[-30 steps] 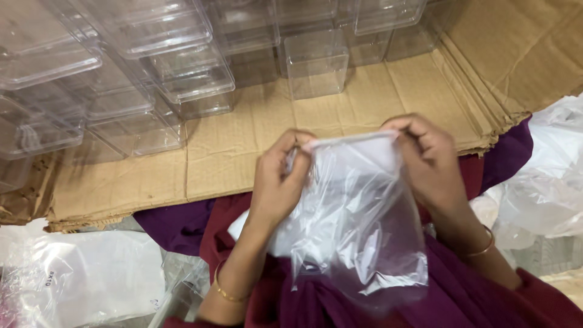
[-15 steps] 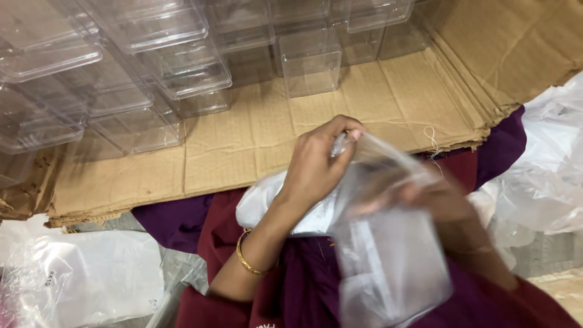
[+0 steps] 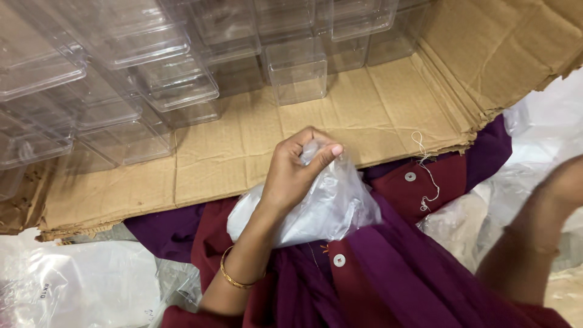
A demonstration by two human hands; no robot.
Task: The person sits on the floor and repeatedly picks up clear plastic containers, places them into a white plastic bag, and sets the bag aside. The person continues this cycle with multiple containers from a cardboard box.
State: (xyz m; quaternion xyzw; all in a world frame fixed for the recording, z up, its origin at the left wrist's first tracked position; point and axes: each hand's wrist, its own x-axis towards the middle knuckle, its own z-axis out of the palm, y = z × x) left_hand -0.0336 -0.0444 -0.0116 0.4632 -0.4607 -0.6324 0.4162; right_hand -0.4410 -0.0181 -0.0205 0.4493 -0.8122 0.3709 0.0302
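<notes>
The clear plastic bag is pinched at its top edge between the thumb and fingertips of the left hand; it hangs crumpled over the lap, resting on the maroon and purple garment, just in front of the near edge of the flattened cardboard. For this step the pinch is best kept close to the bag's mouth, so that the thin film is not allowed to slip or bunch; the mouth would be more easily spread if the opposite edge were taken as well, and the film is judged flimsy enough to collapse on itself when held from one side only. Behind the cardboard, clear plastic boxes are stacked in rows; loose plastic sheeting lies at the lower left.

The right hand is blurred at the frame's right edge and partly cut off; whether it is clenched or spread cannot be told, and nothing is seen in it. Whether the bag holds anything cannot be made out through its folds; the outer boxes are cut off by the frame.
</notes>
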